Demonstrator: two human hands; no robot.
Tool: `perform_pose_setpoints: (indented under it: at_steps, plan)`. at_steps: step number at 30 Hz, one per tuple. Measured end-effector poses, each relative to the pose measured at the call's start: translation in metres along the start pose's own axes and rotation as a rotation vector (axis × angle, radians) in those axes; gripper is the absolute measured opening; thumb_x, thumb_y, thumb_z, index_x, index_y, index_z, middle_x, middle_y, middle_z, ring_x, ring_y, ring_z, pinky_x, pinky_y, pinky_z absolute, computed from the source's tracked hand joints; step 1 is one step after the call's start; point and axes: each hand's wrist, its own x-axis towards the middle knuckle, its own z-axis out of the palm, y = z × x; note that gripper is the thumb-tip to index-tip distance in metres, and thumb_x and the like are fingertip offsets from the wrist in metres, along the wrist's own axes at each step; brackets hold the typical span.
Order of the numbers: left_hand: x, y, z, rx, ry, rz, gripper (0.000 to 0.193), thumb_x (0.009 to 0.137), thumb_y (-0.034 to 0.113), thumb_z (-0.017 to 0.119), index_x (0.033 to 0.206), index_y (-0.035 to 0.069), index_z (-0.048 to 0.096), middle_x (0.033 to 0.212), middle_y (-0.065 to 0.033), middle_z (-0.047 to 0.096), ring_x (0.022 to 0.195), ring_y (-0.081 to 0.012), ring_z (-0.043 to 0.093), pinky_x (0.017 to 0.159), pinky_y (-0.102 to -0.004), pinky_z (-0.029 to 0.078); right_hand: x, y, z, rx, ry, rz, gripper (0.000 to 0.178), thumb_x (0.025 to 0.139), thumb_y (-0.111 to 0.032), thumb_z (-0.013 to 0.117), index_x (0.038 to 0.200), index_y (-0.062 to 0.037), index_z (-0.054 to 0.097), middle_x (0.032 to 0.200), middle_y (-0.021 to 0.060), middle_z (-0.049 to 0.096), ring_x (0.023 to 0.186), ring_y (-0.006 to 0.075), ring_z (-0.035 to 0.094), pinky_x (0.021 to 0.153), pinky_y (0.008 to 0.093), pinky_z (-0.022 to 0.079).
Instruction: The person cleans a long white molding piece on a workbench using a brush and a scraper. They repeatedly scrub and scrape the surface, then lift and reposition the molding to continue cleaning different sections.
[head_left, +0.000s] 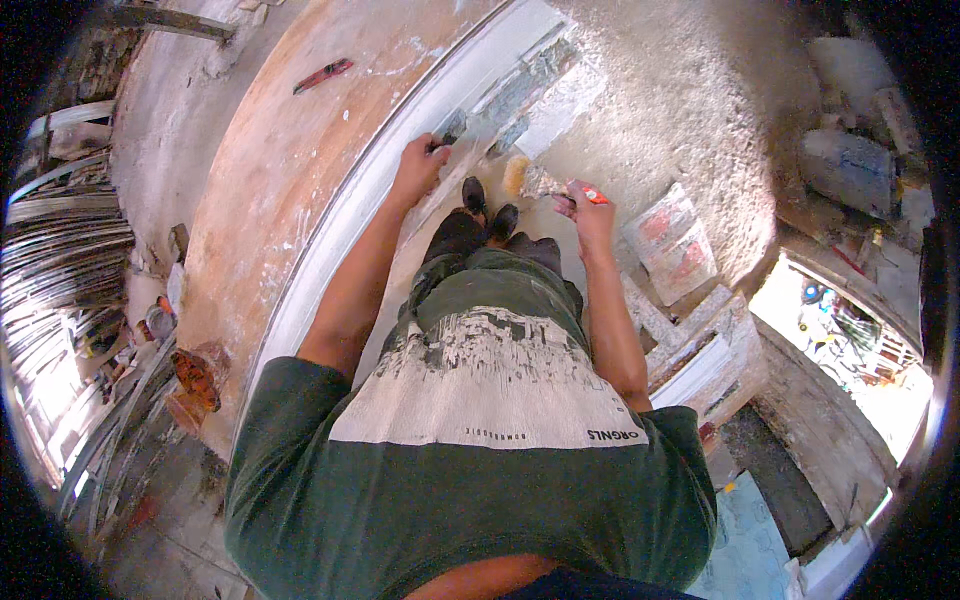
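Note:
My left hand (420,172) is closed at the edge of a long white strip (385,135), fingers round a small dark thing (437,146) whose kind I cannot make out. In front of my body, my right hand (588,212) grips a flat tool with an orange handle (593,195), shaped like a putty knife. Its pale, flared part (541,183) points left, toward my left hand. A yellowish patch (515,175) shows at the tool's far end; whether it is part of the tool is unclear. Neither hand touches the other.
Left of the strip lies a broad brown board (275,190) with a red-handled tool (323,76) on it. Thin pale strips (65,250) are heaped at far left. Paint-stained slabs (672,243) lie to the right. My shoes (490,205) stand between my hands.

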Motion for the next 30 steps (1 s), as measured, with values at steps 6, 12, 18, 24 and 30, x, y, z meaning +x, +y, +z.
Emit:
perform_pose_setpoints:
  at_steps: [6, 12, 18, 24, 30]
  plan:
    - [0.002, 0.022, -0.011, -0.023, -0.075, -0.032, 0.024, 0.088, 0.023, 0.063, 0.09, -0.001, 0.061, 0.07, -0.0062, 0.059, 0.047, -0.0123, 0.053, 0.039, -0.0302, 0.039, 0.024, -0.037, 0.023, -0.049, -0.005, -0.091, 0.025, 0.087, -0.013, 0.067, 0.103, 0.0064, 0.065, 0.089, 0.0139, 0.068, 0.072, 0.0197, 0.069, 0.059, 0.0287, 0.059]
    - [0.028, 0.062, 0.015, -0.141, -0.065, 0.132, 0.03, 0.088, 0.025, 0.066, 0.107, 0.003, 0.061, 0.086, -0.0096, 0.064, 0.052, -0.0107, 0.05, 0.048, -0.0292, 0.042, 0.054, -0.092, 0.043, -0.075, -0.019, -0.243, 0.023, 0.088, -0.014, 0.066, 0.102, 0.0046, 0.066, 0.086, 0.0118, 0.069, 0.072, 0.0193, 0.069, 0.059, 0.028, 0.058]
    - [0.08, 0.091, 0.044, -0.144, -0.073, 0.251, 0.033, 0.088, 0.024, 0.065, 0.112, 0.002, 0.061, 0.089, -0.0077, 0.063, 0.057, -0.0117, 0.051, 0.054, -0.0299, 0.044, 0.094, -0.135, 0.042, -0.033, 0.033, -0.282, 0.023, 0.088, -0.014, 0.066, 0.1, 0.0053, 0.065, 0.087, 0.0117, 0.068, 0.071, 0.0201, 0.069, 0.059, 0.0285, 0.058]
    - [0.104, 0.13, 0.063, -0.308, 0.07, 0.08, 0.031, 0.091, 0.024, 0.064, 0.113, 0.003, 0.06, 0.087, -0.0038, 0.062, 0.056, -0.0088, 0.051, 0.05, -0.0275, 0.042, 0.163, -0.175, 0.055, 0.018, -0.157, -0.236, 0.023, 0.09, -0.016, 0.064, 0.1, 0.0051, 0.065, 0.086, 0.011, 0.068, 0.078, 0.0209, 0.069, 0.063, 0.0301, 0.059]
    - [0.12, 0.126, 0.099, -0.594, 0.429, -0.058, 0.028, 0.092, 0.022, 0.062, 0.114, 0.006, 0.058, 0.086, -0.0018, 0.062, 0.056, -0.0081, 0.053, 0.041, -0.0247, 0.037, 0.244, -0.216, 0.112, -0.087, -0.461, -0.154, 0.026, 0.094, -0.018, 0.059, 0.106, 0.0049, 0.063, 0.099, 0.0117, 0.067, 0.082, 0.0241, 0.07, 0.067, 0.0308, 0.059]
